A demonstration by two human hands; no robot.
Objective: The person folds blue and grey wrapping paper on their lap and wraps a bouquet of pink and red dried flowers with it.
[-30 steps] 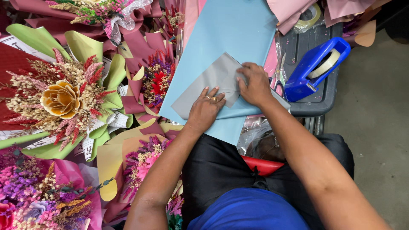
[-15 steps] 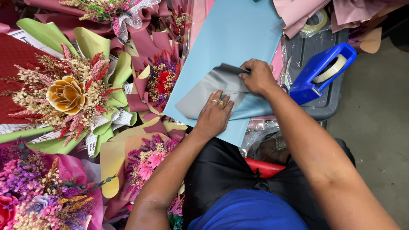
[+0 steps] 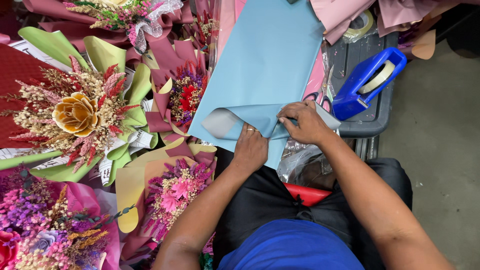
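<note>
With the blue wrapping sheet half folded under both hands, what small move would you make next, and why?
Probably slide the left hand along the fold to crease it. The blue sheet is doubled over, its grey underside showing, and the right hand pinches the folded edge, so the fold looks loose.

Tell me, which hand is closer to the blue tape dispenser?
Right. The right hand pinches the blue paper just beside the tape dispenser; the left hand presses the paper farther away.

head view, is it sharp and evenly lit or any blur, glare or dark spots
Head view: sharp on the left hand, right hand and blue paper sheet; light is soft and even, no harsh shadows; mild sheen on the clear plastic bag; top right corner falls dark; the edges bow slightly.
</note>
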